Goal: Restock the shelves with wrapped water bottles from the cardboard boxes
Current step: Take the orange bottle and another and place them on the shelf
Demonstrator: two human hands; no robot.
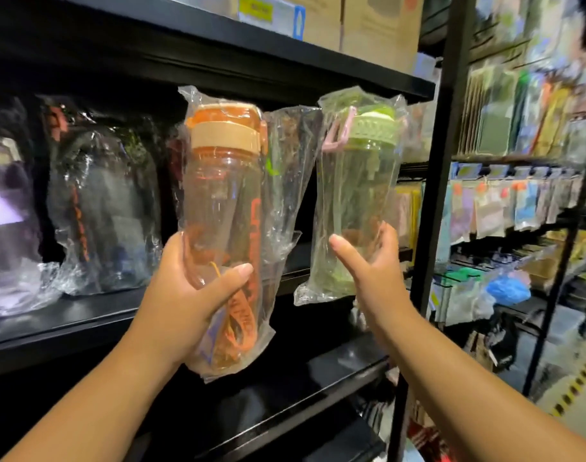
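Orange bottle (pixel 225 201), left hand (pixel 185 295), green bottle (pixel 355 201), right hand (pixel 375 271)

Crinkly plastic everywhere we look

Our orange bottle (pixel 225 201) and green bottle (pixel 358 195) are smooth see-through plastic in glossy, wrinkled clear bags (pixel 191 95). At 9 o'clock we see dark bottles (pixel 105 201) in the same shiny wrap. The shelf board (pixel 85 315) looks black with a dull sheen; boxes (pixel 381 25) at 1 o'clock are matt brown cardboard.
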